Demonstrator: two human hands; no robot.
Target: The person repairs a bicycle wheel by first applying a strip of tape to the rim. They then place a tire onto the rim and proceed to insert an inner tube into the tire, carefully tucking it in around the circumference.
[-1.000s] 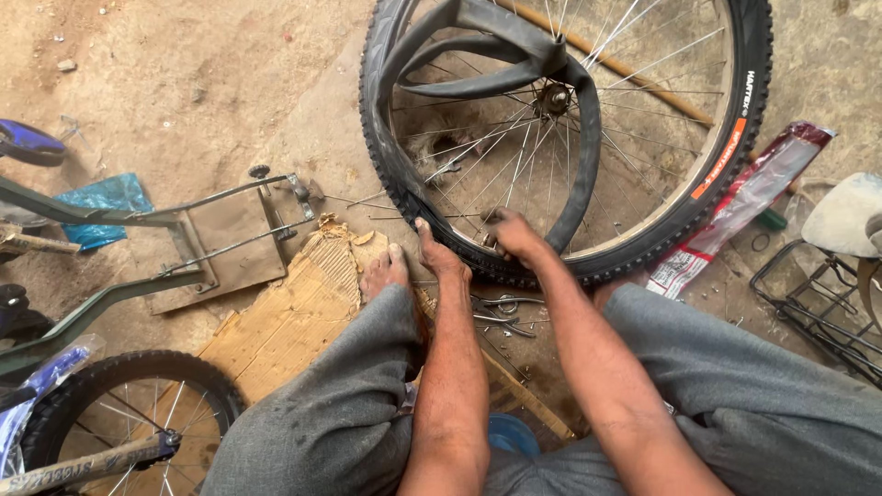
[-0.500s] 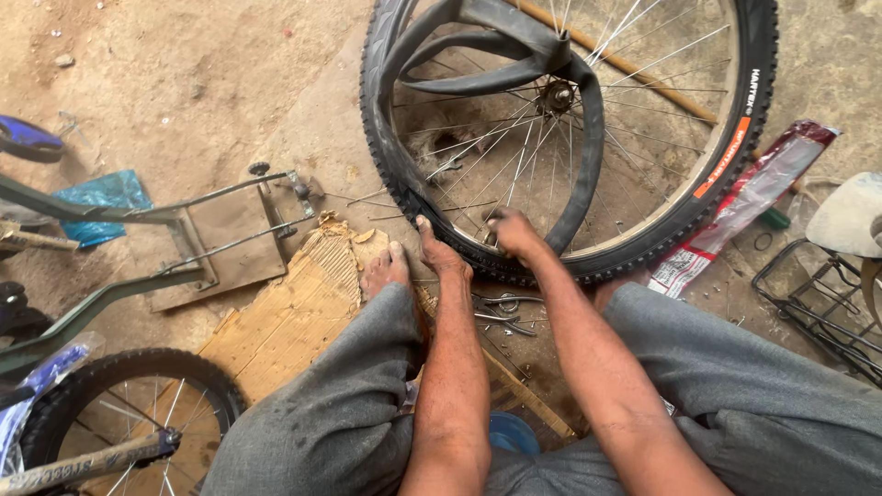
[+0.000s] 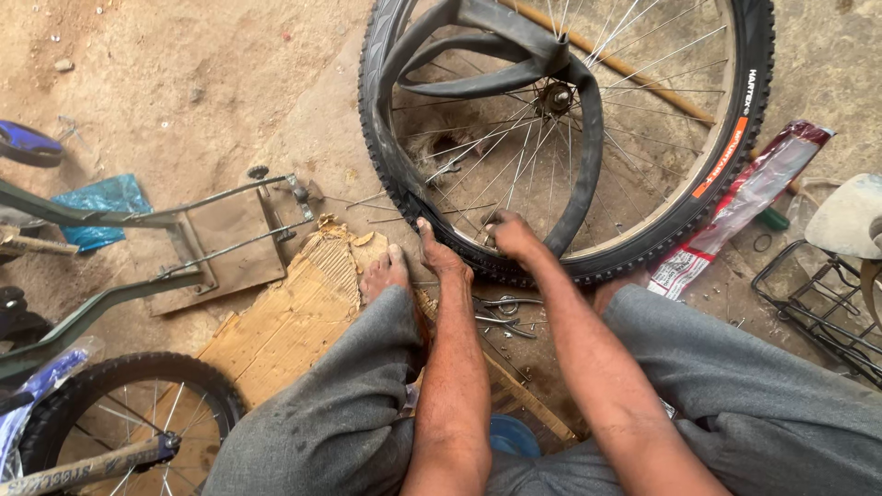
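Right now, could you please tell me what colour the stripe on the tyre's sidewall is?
Orange, on the black tyre; the head view, the only one, shows it.

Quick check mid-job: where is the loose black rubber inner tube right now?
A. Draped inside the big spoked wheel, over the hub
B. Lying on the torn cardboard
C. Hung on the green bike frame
A: the black rubber inner tube loops across the spokes and hub inside the big knobby-tyred wheel.
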